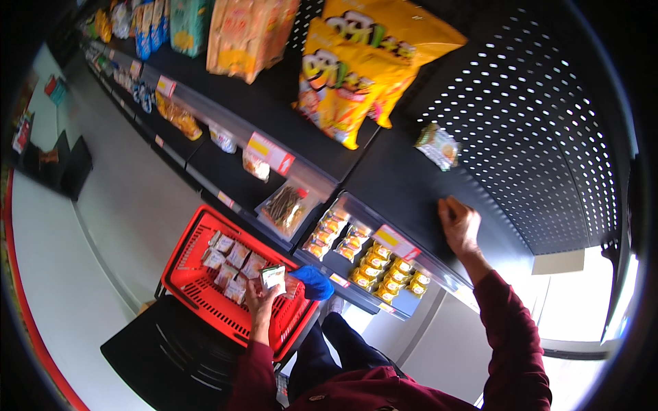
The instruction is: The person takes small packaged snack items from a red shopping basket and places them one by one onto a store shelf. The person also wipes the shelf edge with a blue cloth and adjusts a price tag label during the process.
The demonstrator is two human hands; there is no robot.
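My left hand (261, 302) is over a red plastic shopping basket (180, 275) and grips a small white and green snack packet (273, 277). Several small wrapped packets (237, 255) lie in rows inside the basket. A blue cloth-like item (314, 282) hangs over the basket's edge nearest the shelves. My right hand (461, 228) is above the bare part of a black shelf (393, 177), fingers curled in, with nothing visible in it. A clear-wrapped snack packet (438, 147) rests on that shelf beyond my right hand, apart from it, near the perforated back panel.
Yellow snack bags (342, 77) and orange packages (247, 38) stand on the upper shelf. Round gold-wrapped items (378, 264) and a bag of brown sticks (288, 208) sit on the lower shelf. A clear price-tag strip (226, 120) runs along the shelf edge. A black stool-like surface (175, 349) is beside the basket.
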